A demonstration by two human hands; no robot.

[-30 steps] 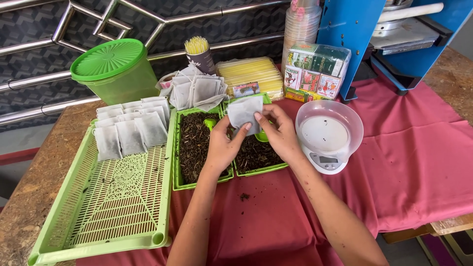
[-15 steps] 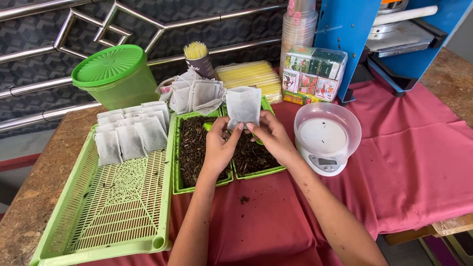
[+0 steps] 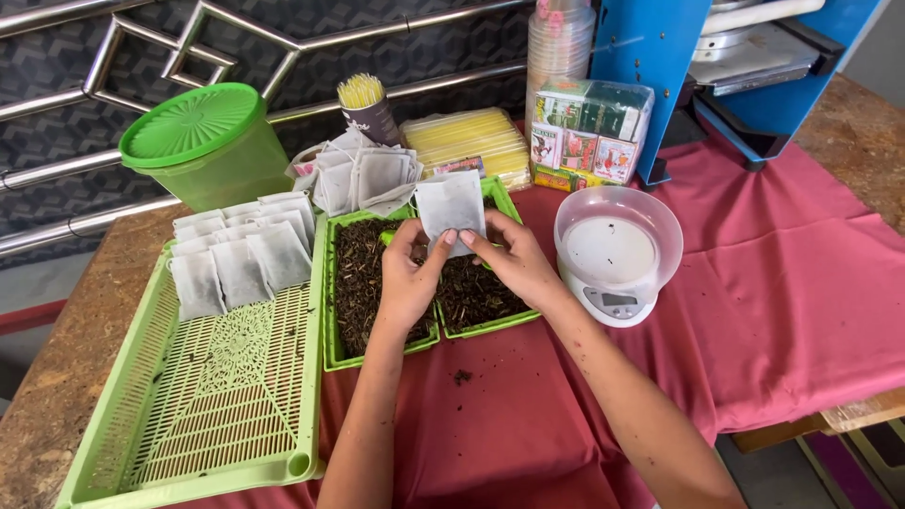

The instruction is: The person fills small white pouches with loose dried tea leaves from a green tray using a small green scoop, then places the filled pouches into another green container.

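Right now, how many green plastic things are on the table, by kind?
Lidded tub: 1
Slotted tray: 1
Tea-leaf trays: 2
Total: 4, not counting a small green piece only partly visible behind the hands.

Head view, steeply down, close

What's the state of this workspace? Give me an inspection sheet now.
Surface: red cloth, scattered leaf crumbs.
Job's things: white filter bag held above two green trays of loose tea.
Clutter: filled bags on slatted green tray; empty bags; lidded green tub; scale with bowl; tea boxes.
Grippers: left hand, right hand both pinch the bag.
Cables: nothing seen.
Surroundings: blue machine; metal railing.
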